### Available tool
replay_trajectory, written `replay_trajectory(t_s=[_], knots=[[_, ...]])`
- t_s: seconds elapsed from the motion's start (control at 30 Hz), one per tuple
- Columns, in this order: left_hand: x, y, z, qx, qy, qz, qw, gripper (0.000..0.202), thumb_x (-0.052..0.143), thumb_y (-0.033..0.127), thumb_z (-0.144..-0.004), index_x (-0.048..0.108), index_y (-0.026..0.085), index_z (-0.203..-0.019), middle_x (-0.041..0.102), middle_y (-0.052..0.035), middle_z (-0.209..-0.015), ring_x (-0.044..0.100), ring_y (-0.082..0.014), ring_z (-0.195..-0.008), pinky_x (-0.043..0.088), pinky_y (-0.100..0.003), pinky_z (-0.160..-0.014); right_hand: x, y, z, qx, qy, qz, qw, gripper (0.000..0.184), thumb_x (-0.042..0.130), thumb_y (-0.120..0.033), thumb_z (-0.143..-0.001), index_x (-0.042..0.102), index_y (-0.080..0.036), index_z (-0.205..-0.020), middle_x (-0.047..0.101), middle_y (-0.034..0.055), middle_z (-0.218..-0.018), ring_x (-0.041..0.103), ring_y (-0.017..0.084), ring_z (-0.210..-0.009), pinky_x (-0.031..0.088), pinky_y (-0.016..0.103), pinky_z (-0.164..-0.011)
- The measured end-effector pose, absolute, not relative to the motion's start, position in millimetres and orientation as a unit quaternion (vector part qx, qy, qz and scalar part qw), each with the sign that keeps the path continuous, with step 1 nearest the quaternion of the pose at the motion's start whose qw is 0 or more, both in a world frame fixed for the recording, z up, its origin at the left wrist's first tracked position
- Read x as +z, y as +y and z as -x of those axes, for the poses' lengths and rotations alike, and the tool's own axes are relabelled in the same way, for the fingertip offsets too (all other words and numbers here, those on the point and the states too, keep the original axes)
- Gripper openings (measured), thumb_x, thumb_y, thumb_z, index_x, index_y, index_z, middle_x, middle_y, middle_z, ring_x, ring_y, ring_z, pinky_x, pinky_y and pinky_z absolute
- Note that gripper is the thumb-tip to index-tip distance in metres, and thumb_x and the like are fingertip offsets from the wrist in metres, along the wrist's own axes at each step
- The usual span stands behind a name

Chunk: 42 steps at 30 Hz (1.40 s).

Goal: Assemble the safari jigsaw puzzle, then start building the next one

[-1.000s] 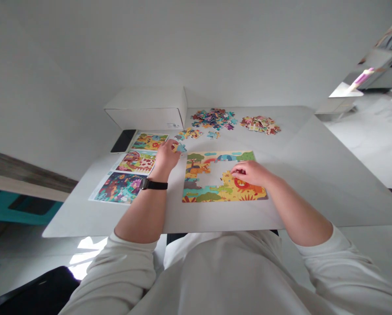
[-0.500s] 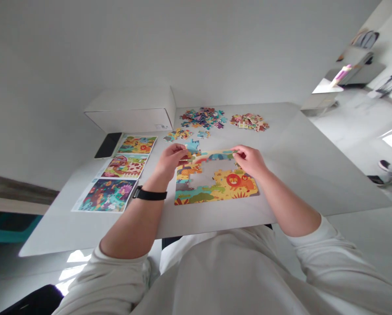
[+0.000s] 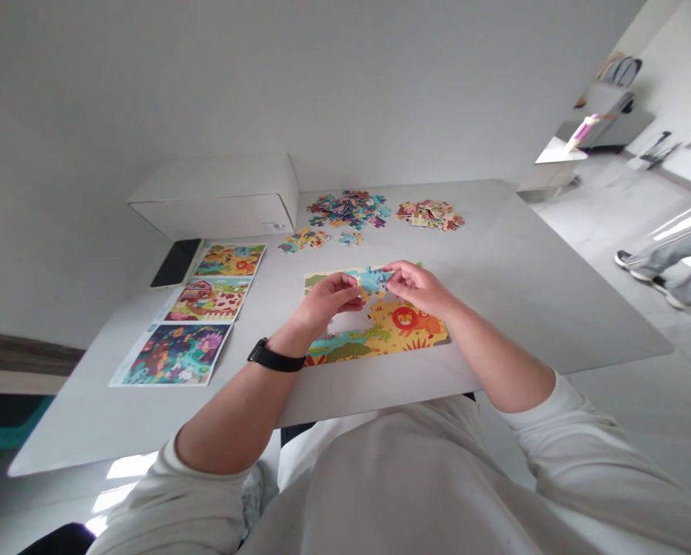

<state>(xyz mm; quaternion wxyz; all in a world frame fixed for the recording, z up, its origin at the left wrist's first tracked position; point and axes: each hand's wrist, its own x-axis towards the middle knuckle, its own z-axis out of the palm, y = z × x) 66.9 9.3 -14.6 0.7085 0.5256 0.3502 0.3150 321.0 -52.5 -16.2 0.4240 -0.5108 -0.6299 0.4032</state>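
Note:
A partly assembled jigsaw puzzle (image 3: 380, 335) with a lion and green plants lies on the white table (image 3: 530, 293) in front of me. My left hand (image 3: 328, 301), with a black watch on the wrist, and my right hand (image 3: 418, 287) are both above the puzzle's middle. Together they pinch a light blue puzzle piece (image 3: 373, 279) between their fingertips, over the gap in the picture.
Three picture cards (image 3: 207, 308) lie in a row at the left, with a black phone (image 3: 175, 262) and a white box (image 3: 218, 196) behind them. Piles of loose pieces (image 3: 348, 208) (image 3: 429, 214) sit at the back. A person's legs (image 3: 669, 254) show at far right.
My left hand carried the blue piece from the left of the puzzle to above its middle. My right hand left the lion area and took hold of the piece's other side.

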Motion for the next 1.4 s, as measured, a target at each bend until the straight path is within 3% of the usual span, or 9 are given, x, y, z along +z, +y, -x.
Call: replay_trajectory(t_s=[0.17, 0.3, 0.57, 1.1, 1.4], knots=[[-15.6, 4.1, -70.8, 0.293, 0.345, -0.532, 0.716, 0.051, 0.100, 0.049, -0.071, 0.067, 0.019, -0.096, 0.074, -0.0013, -0.086, 0.076, -0.0157, -0.074, 0.067, -0.035, -0.082, -17.5, -52.3, -315.9, 0.439, -0.623, 0.478, 0.437, 0.044, 0.082, -0.045, -0.089, 0.068, -0.022, -0.125, 0.071, 0.0018, -0.092, 0.067, 0.017, -0.080, 0.056, 0.031, -0.073], [-14.9, 3.6, -70.7, 0.301, 0.353, -0.528, 0.711, 0.049, 0.096, 0.053, -0.075, 0.069, 0.019, -0.097, 0.075, -0.0033, -0.092, 0.076, -0.0167, -0.078, 0.067, -0.036, -0.082, -16.5, -49.8, -322.8, 0.439, -0.606, 0.490, 0.448, 0.044, 0.081, -0.043, -0.089, 0.066, -0.023, -0.125, 0.070, 0.0008, -0.090, 0.065, 0.016, -0.074, 0.053, 0.029, -0.065], [-12.6, 11.8, -63.0, 0.352, 0.364, -0.513, 0.693, 0.044, 0.095, 0.052, -0.077, 0.071, 0.019, -0.094, 0.074, -0.0034, -0.092, 0.071, -0.0138, -0.075, 0.064, -0.030, -0.074, -5.9, -43.1, -368.4, 0.353, -0.558, 0.531, 0.531, 0.048, 0.078, -0.041, -0.091, 0.063, -0.029, -0.135, 0.068, -0.0006, -0.089, 0.063, 0.017, -0.071, 0.054, 0.030, -0.062], [-9.7, 13.6, -60.0, 0.382, 0.378, -0.489, 0.687, 0.037, 0.090, 0.042, -0.079, 0.068, 0.021, -0.101, 0.074, -0.0015, -0.090, 0.070, -0.0135, -0.073, 0.061, -0.027, -0.068, -3.4, -45.3, -375.3, 0.321, -0.597, 0.554, 0.485, 0.046, 0.070, -0.039, -0.096, 0.067, -0.027, -0.140, 0.069, 0.0017, -0.090, 0.062, 0.019, -0.078, 0.056, 0.034, -0.072], [-8.7, 12.1, -61.0, 0.375, 0.373, -0.500, 0.685, 0.036, 0.090, 0.041, -0.079, 0.069, 0.021, -0.101, 0.073, -0.0016, -0.090, 0.070, -0.0132, -0.073, 0.060, -0.027, -0.069, -5.3, -44.9, -371.5, 0.324, -0.602, 0.558, 0.470, 0.050, 0.071, -0.041, -0.096, 0.065, -0.026, -0.143, 0.068, 0.0018, -0.091, 0.063, 0.019, -0.075, 0.055, 0.033, -0.069]])
